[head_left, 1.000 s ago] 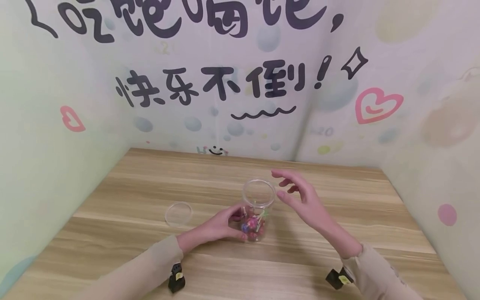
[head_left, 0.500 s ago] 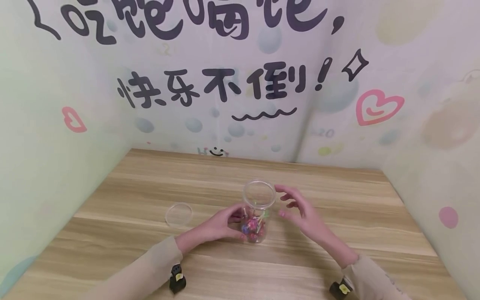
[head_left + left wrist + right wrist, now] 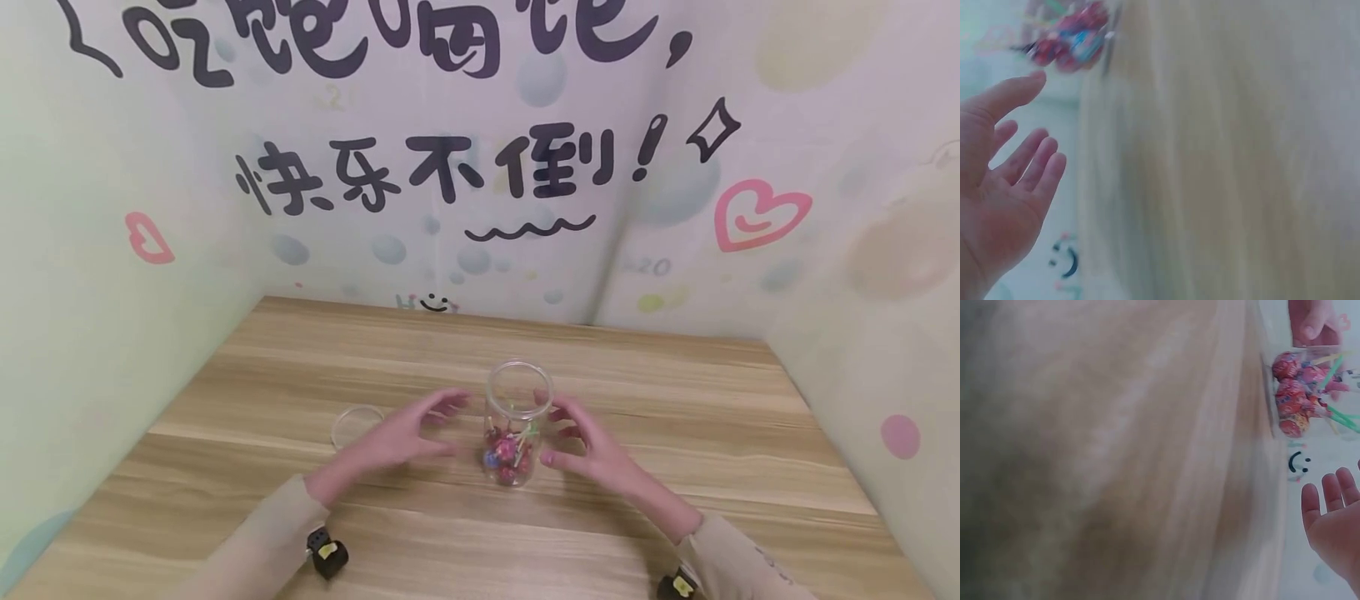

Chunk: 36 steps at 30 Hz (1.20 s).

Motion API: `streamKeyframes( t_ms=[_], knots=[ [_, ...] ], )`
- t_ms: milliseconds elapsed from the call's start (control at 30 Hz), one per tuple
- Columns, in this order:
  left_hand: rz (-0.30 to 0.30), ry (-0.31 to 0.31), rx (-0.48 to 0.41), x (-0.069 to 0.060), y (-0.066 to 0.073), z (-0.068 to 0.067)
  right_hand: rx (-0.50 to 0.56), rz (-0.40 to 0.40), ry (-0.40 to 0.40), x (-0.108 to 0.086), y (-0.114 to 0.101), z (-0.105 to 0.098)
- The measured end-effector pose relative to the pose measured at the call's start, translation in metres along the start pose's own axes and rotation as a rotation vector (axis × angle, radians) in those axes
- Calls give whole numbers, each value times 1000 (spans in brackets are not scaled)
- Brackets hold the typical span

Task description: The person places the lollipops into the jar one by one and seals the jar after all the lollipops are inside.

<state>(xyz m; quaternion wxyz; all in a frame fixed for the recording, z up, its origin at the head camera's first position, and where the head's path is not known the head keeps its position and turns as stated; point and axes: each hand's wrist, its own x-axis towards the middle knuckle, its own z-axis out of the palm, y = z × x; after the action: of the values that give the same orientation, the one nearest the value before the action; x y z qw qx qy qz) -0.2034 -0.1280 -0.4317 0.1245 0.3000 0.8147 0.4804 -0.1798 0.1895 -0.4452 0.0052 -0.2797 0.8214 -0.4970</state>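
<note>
A clear, lidless jar [image 3: 521,415] stands upright on the wooden table, holding several wrapped lollipops [image 3: 507,452] with their sticks pointing up. To its left, apart from the jar, is my left hand [image 3: 405,433], fingers loosely spread and holding nothing; the left wrist view shows the same hand [image 3: 1007,194] with bare fingers. My right hand [image 3: 600,450] lies close along the jar's right side, fingers relaxed. Whether its fingertips touch the wall is unclear from the head view; in the right wrist view this hand [image 3: 1338,531] appears apart from the lollipops [image 3: 1294,394].
A round transparent lid [image 3: 349,427] lies flat on the table [image 3: 480,550] left of the jar, partly covered by the left hand and wrist. Behind the table rises a printed wall [image 3: 420,233], and further walls close in both sides.
My left hand has let go of the jar and moved left, away from it. The right hand has come down from rim height to the jar's right side. The jar stays in place.
</note>
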Motion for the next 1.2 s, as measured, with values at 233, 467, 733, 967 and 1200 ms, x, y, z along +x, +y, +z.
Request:
streamKeyframes(
  t_ms=[233, 467, 733, 967, 1200],
  knots=[
    [30, -21, 143, -16, -2, -33, 42, 132, -76, -4, 0, 6],
    [-10, 51, 318, -34, -8, -60, 82, 184, -157, 0, 7, 9],
    [-25, 118, 508, -50, -27, -69, 79, 206, -234, 9, 10, 13],
    [-60, 152, 534, -63, -37, -73, 91, 212, -259, 14, 9, 15],
    [-60, 152, 526, -73, -44, -76, 116, 184, -288, 16, 9, 17]
  ],
)
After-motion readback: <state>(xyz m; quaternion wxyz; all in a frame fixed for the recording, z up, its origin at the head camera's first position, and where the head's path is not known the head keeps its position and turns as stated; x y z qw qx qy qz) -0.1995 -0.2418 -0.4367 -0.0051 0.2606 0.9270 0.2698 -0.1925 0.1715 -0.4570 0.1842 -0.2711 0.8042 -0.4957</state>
